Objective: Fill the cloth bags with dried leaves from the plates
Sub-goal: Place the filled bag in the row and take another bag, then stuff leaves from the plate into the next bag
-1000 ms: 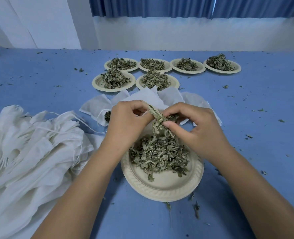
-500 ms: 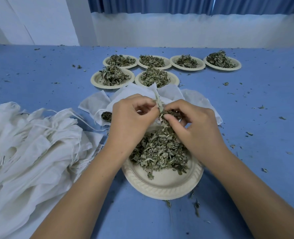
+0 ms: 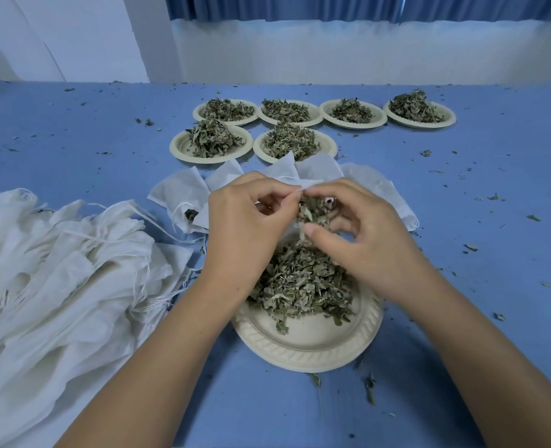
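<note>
Left hand [image 3: 248, 227] pinches the cloth bag [image 3: 306, 185] at its rim. Right hand [image 3: 364, 244], close beside it, grips a tuft of leaves [image 3: 309, 211] at the bag's mouth (the bag runs away from the person). The plate [image 3: 306, 347] lies just below and nearer, with spare bags [image 3: 57, 270] to the left.

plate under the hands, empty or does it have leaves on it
Partly full. A heap of dried leaves covers the far half of the plate; its near part is bare.

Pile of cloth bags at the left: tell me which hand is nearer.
Left. The left hand sits just right of the pile; the right hand is farther right.
</note>
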{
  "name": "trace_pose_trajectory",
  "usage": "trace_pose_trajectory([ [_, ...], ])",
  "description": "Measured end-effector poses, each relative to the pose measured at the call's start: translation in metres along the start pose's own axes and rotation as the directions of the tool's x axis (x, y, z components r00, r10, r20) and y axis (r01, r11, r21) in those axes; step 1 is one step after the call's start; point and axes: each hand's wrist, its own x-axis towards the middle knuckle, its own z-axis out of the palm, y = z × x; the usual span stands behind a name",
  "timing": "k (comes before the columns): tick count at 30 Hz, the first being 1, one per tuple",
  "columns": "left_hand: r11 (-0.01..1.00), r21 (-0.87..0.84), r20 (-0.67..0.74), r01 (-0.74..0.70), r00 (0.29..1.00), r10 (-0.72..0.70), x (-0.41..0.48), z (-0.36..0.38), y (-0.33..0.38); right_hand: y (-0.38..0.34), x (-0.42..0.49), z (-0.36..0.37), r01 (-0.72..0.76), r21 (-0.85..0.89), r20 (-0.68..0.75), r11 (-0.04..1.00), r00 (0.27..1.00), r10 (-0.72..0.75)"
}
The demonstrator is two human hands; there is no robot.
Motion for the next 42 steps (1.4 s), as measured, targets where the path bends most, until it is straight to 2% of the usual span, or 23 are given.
trace_pose_trajectory([
  [3, 1.000, 0.003, -0.022, 0.013, 1.000, -0.013, 0.000, 0.000, 0.001, 0.000, 0.000, -0.005, 0.006, 0.089, 0.031, 0.996, 0.999, -0.009],
  [6, 1.000, 0.007, -0.027, 0.016, 1.000, -0.016, -0.001, 0.000, 0.000, -0.002, 0.000, -0.004, 0.052, 0.153, -0.082, 0.987, 0.996, -0.040],
  [11, 1.000, -0.004, 0.002, -0.028, 1.000, 0.028, -0.003, 0.002, 0.002, -0.002, -0.002, -0.001, 0.197, 0.088, -0.283, 0.977, 0.945, -0.165],
  [14, 0.995, -0.058, 0.006, -0.075, 0.997, 0.076, -0.005, 0.004, 0.004, -0.001, -0.003, 0.001, 0.205, -0.080, -0.347, 0.976, 0.912, -0.220],
  [19, 0.985, -0.141, 0.052, -0.101, 0.993, 0.109, -0.008, 0.004, 0.007, 0.002, -0.007, 0.010, 0.205, -0.366, -0.250, 0.908, 0.918, -0.308],
  [23, 0.989, -0.148, -0.006, -0.030, 1.000, 0.029, -0.004, -0.001, 0.008, 0.000, -0.006, 0.003, 0.247, -0.270, -0.256, 0.931, 0.913, -0.317],
  [26, 0.982, -0.177, -0.050, 0.061, 0.996, -0.071, -0.002, -0.004, 0.007, -0.004, -0.007, -0.004, 0.332, -0.283, -0.270, 0.900, 0.873, -0.407],
  [28, 0.969, -0.230, -0.038, 0.091, 0.994, -0.102, -0.001, -0.005, 0.009, -0.006, -0.009, -0.002, 0.364, -0.344, -0.176, 0.866, 0.881, -0.440],
  [30, 0.965, -0.250, 0.021, 0.074, 0.997, -0.071, -0.002, -0.005, 0.013, -0.007, -0.010, 0.005, 0.341, -0.442, -0.008, 0.830, 0.923, -0.384],
  [32, 0.972, -0.231, 0.064, 0.044, 0.998, -0.030, -0.005, -0.002, 0.015, -0.008, -0.010, 0.010, 0.315, -0.505, 0.091, 0.804, 0.945, -0.313],
  [34, 0.979, -0.200, 0.045, 0.042, 0.998, -0.033, -0.005, -0.001, 0.012, -0.008, -0.009, 0.007, 0.322, -0.490, 0.070, 0.810, 0.941, -0.331],
  [37, 0.980, -0.185, -0.026, 0.076, 0.996, -0.082, -0.002, -0.004, 0.008, -0.007, -0.009, -0.005, 0.361, -0.399, -0.128, 0.843, 0.889, -0.441],
  [39, 0.974, -0.204, -0.047, 0.096, 0.993, -0.107, -0.001, -0.005, 0.007, -0.008, -0.009, -0.008, 0.379, -0.376, -0.192, 0.846, 0.861, -0.471],
  [40, 0.968, -0.229, -0.031, 0.099, 0.994, -0.109, -0.002, -0.005, 0.008, -0.009, -0.010, -0.007, 0.374, -0.393, -0.160, 0.840, 0.872, -0.463],
  [42, 0.957, -0.277, 0.048, 0.089, 0.996, -0.079, -0.003, -0.005, 0.012, -0.010, -0.010, 0.002, 0.334, -0.464, 0.003, 0.821, 0.927, -0.375],
])
